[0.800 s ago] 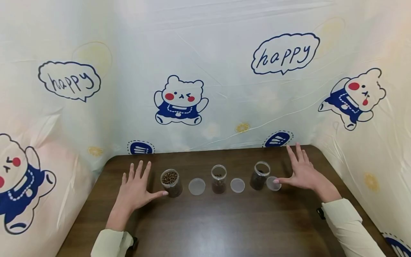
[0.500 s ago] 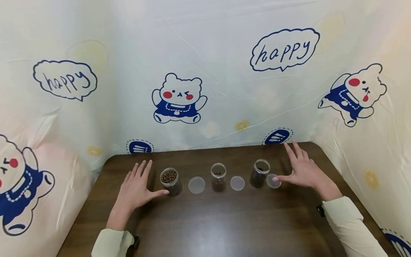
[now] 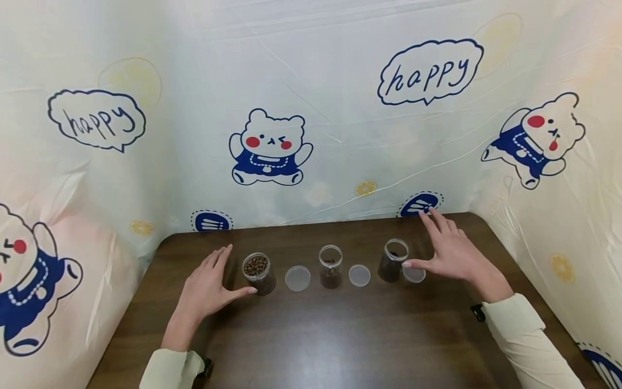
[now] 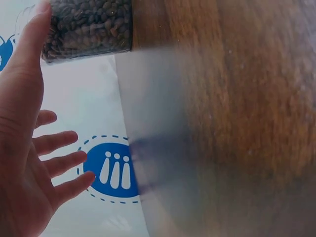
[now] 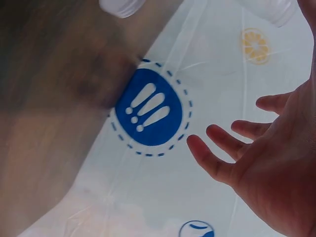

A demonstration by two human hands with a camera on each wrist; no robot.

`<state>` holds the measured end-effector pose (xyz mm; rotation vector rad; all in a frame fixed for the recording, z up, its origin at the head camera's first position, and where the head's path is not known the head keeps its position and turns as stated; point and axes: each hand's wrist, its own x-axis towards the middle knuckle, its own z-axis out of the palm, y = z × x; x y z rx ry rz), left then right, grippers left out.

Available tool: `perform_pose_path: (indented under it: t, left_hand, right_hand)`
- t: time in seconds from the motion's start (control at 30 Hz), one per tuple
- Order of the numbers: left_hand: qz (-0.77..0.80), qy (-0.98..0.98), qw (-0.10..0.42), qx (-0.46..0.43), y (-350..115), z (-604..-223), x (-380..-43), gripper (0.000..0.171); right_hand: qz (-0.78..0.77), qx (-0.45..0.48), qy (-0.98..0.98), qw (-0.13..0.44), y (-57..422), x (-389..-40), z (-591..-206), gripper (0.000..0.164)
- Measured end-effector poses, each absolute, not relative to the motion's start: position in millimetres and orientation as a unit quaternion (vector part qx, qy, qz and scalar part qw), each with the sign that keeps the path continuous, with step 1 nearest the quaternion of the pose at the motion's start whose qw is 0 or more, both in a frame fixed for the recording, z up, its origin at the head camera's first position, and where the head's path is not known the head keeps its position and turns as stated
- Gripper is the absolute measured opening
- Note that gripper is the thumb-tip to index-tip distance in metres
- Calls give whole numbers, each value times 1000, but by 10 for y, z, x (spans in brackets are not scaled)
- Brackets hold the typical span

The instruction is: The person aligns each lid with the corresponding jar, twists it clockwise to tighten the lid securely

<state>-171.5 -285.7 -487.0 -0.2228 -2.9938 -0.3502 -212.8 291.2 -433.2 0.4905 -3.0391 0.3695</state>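
Observation:
Three clear jars stand upright and uncovered in a row across the table. The left jar (image 3: 261,278) is full of brown coffee beans; the middle jar (image 3: 331,273) and the right jar (image 3: 390,266) have dark contents and lower fill. My left hand (image 3: 204,289) is spread beside the left jar, its thumb tip right at the jar's side. In the left wrist view the thumb overlaps the bean-filled jar (image 4: 94,24), and the other fingers are apart from it. My right hand (image 3: 457,254) is spread right of the right jar, thumb tip close to its side and partly over a lid (image 3: 414,276).
Two more translucent round lids lie flat, one lid (image 3: 297,279) between the left and middle jars, another lid (image 3: 359,275) between the middle and right jars. A patterned cloth (image 3: 340,135) hangs behind and beside the brown table (image 3: 311,335).
My right hand has moved left, its thumb passing from the lid's middle to the right jar's side. The left hand's fingers have drawn closer together and leaned slightly toward the left jar.

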Motion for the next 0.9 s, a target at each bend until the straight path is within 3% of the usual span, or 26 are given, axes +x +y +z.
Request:
perform_pose_path:
  t: [0.7,0.9]
  left_hand:
    - [-234,-971,13,-40,-2680,-4858,-1636,131]
    - [-247,-968,27,-46,-2634,-4864,-1622,125]
  right_hand:
    - [143,210,-965,69,2531,-1981,-4002,115]
    - [169,214,-961,49,2373,-1942,-3914,111]
